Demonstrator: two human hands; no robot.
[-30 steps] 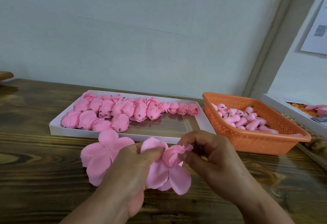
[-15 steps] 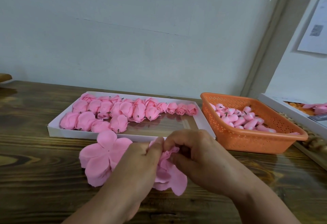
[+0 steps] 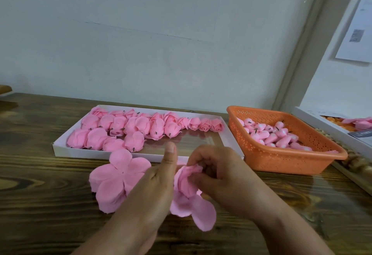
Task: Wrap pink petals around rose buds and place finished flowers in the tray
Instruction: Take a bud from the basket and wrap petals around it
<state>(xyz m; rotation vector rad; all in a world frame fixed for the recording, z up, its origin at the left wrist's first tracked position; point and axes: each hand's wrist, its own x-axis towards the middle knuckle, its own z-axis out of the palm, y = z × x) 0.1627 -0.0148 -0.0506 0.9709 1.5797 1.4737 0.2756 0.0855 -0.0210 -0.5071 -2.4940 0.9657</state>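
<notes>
- The right hand (image 3: 219, 176) has its fingers curled around the gathered top of a pink petal piece (image 3: 188, 193), pinching the folded petals together just above the tabletop (image 3: 40, 204).
- The petal piece is soft, matte pink; its upper petals are bunched into a cup, while two lower petals hang loose and spread toward the tabletop.
- Whether a rose bud sits inside the bunched petals cannot be told; the fingers hide the centre.
- The left hand (image 3: 155, 186) lies against the left side of the petal piece, thumb raised straight; its fingers are hidden beneath the petals, so its grip cannot be told.
- A stack of flat petal cut-outs (image 3: 116, 178) lies on the tabletop just left of the left hand, each with rounded lobes around a small centre hole.
- The white tray (image 3: 80, 151) lies behind the hands and holds wrapped pink flowers (image 3: 120, 132) in rows at its left and rear; its front right part is bare.
- An orange perforated basket (image 3: 281, 160) stands right of the tray and contains pink rose buds (image 3: 275, 136) with dark stubs.
- A white box (image 3: 322, 121) with more pink pieces sits at the far right.
</notes>
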